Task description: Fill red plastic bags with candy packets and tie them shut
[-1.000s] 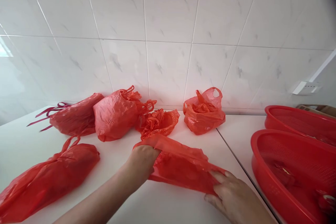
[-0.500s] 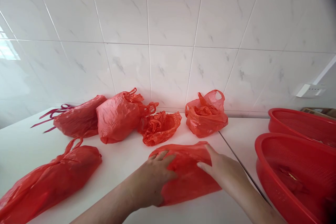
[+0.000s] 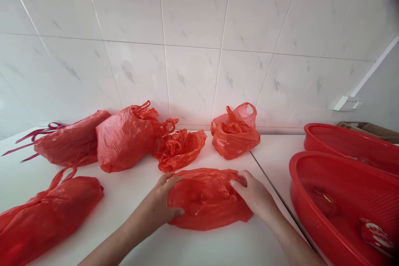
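A crumpled red plastic bag (image 3: 205, 212) lies on the white table in front of me, puffed up a little. My left hand (image 3: 158, 201) cups the bag's left end, thumb and fingers spread apart and touching the plastic. At the right end, my right hand (image 3: 254, 195) has its thumb on top and its fingers curled at the bag's back edge. What lies inside the bag, if anything, is hard to make out through the plastic.
Along the tiled wall stand a filled red bag (image 3: 124, 139), a bag with purple ties (image 3: 71, 141), a crumpled bag (image 3: 181, 149) and an open-topped bag (image 3: 235, 137). A long knotted bag (image 3: 59, 212) lies left. Red plastic baskets (image 3: 294, 174) stand right, one holding small red packets (image 3: 375, 235).
My left hand has drawn back to the bag's left end from on top of it. The bag has opened out and puffed up. The view has turned slightly right.
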Motion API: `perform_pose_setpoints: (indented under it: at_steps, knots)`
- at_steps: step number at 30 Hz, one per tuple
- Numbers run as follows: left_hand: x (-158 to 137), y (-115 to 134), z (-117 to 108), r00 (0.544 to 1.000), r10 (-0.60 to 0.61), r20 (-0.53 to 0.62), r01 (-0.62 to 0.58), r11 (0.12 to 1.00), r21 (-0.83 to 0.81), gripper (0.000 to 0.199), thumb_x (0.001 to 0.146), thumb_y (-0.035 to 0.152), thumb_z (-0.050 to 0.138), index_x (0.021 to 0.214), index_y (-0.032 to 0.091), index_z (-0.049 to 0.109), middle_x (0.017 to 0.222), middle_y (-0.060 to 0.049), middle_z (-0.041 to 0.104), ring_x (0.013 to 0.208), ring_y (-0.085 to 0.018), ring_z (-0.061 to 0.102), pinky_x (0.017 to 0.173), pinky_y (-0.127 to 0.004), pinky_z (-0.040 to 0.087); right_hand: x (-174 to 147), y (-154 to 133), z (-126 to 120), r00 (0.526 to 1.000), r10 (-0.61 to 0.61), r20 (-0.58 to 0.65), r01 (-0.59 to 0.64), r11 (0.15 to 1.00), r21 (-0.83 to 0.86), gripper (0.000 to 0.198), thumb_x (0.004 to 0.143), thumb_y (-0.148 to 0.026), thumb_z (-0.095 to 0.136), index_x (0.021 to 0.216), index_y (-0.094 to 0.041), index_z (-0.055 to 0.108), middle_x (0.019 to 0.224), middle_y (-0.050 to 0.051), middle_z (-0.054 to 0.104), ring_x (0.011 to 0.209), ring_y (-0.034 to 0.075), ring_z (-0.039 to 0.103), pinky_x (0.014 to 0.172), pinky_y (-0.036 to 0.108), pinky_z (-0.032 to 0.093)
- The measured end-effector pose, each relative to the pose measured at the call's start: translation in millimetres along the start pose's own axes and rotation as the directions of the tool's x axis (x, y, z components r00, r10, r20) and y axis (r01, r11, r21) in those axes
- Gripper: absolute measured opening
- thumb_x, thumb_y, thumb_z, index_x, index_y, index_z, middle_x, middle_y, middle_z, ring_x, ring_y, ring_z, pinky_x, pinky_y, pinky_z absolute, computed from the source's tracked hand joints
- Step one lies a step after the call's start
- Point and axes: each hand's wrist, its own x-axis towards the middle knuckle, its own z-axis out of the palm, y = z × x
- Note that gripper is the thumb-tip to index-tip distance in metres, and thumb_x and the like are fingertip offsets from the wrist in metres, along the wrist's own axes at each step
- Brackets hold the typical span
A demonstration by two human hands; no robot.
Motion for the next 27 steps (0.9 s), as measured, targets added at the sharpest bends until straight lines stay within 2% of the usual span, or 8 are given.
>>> perform_pose_setpoints:
  at_steps: [3, 5, 8, 10, 14, 18, 21, 27]
  knots:
    - [0, -8, 5, 0.987, -0.154, 0.040, 0.159, 0.966, -0.204, 0.066, 0.064, 0.019, 0.059, 0.129, 0.026, 0.052, 0.132, -0.007, 0.054, 0.114, -0.027, 0.057, 0.088, -0.035, 0.051, -27, -17, -1, 0.917, -0.283, -0.280, 0.172, 0.916, -0.362, 0.044, 0.084, -0.038, 0.051, 0.125, -0.022, 0.051, 0.122, 0.012, 0.057, 0.112, 0.030, 0.052, 0.090, 0.044, 0.041]
    - [1, -10, 8, 0.976, -0.218, 0.004, 0.211, 0.941, -0.265, 0.069, 0.061, 0.017, 0.057, 0.130, 0.024, 0.052, 0.126, -0.007, 0.060, 0.112, -0.027, 0.059, 0.088, -0.034, 0.051, -35, -22, 1, 0.899, -0.351, -0.262, 0.219, 0.878, -0.426, 0.045, 0.087, -0.035, 0.047, 0.128, -0.018, 0.050, 0.122, 0.014, 0.057, 0.114, 0.032, 0.051, 0.094, 0.047, 0.039]
    - [2, -13, 11, 0.965, -0.261, -0.008, 0.234, 0.875, -0.423, 0.071, 0.058, 0.019, 0.059, 0.129, 0.023, 0.053, 0.117, -0.006, 0.066, 0.106, -0.029, 0.063, 0.081, -0.033, 0.054, -32, -18, 4, 0.987, -0.161, -0.025, 0.154, 0.972, -0.178, 0.043, 0.089, -0.037, 0.045, 0.124, -0.015, 0.053, 0.115, 0.013, 0.062, 0.105, 0.027, 0.058, 0.089, 0.041, 0.044]
    - [1, -14, 12, 0.960, -0.278, 0.038, 0.254, 0.802, -0.541, 0.071, 0.058, 0.022, 0.062, 0.128, 0.024, 0.054, 0.111, -0.006, 0.069, 0.098, -0.029, 0.066, 0.076, -0.035, 0.056, -31, -13, 0, 0.994, -0.061, 0.094, 0.057, 0.997, 0.049, 0.040, 0.089, -0.039, 0.044, 0.120, -0.017, 0.055, 0.100, 0.008, 0.066, 0.089, 0.020, 0.063, 0.079, 0.033, 0.048]
    - [-2, -13, 7, 0.940, -0.324, 0.111, 0.309, 0.664, -0.680, 0.073, 0.057, 0.025, 0.069, 0.128, 0.021, 0.053, 0.105, -0.008, 0.071, 0.092, -0.030, 0.068, 0.072, -0.036, 0.057, -63, -22, -34, 0.992, -0.096, -0.083, 0.106, 0.986, 0.126, 0.031, 0.086, -0.040, 0.049, 0.111, -0.023, 0.056, 0.089, 0.001, 0.063, 0.075, 0.015, 0.059, 0.066, 0.025, 0.045]
    - [-5, -10, -2, 0.916, -0.380, 0.127, 0.347, 0.594, -0.726, 0.072, 0.062, 0.035, 0.075, 0.128, 0.029, 0.050, 0.123, -0.004, 0.065, 0.105, -0.030, 0.064, 0.074, -0.031, 0.057, -94, -24, -110, 0.978, -0.105, -0.182, 0.105, 0.994, -0.009, 0.017, 0.084, -0.036, 0.051, 0.086, -0.024, 0.063, 0.085, 0.000, 0.065, 0.079, 0.016, 0.060, 0.068, 0.024, 0.044]
    - [-6, -11, -7, 0.900, -0.390, 0.194, 0.392, 0.530, -0.752, 0.079, 0.063, 0.042, 0.078, 0.134, 0.033, 0.043, 0.136, -0.001, 0.056, 0.114, -0.030, 0.059, 0.078, -0.029, 0.057, -89, 12, -164, 0.947, -0.031, -0.321, -0.065, 0.956, -0.284, 0.023, 0.084, -0.037, 0.054, 0.101, -0.026, 0.064, 0.099, 0.005, 0.065, 0.094, 0.022, 0.060, 0.073, 0.028, 0.043]
    - [-5, -19, -6, 0.873, -0.441, 0.207, 0.411, 0.438, -0.799, 0.081, 0.051, 0.040, 0.085, 0.126, 0.038, 0.053, 0.134, 0.006, 0.058, 0.122, -0.030, 0.053, 0.073, -0.023, 0.058, -80, 124, -200, 0.976, 0.183, -0.117, -0.217, 0.791, -0.572, 0.087, 0.056, 0.005, 0.067, 0.135, -0.028, 0.049, 0.135, 0.012, 0.048, 0.083, 0.019, 0.064, 0.060, 0.024, 0.043]
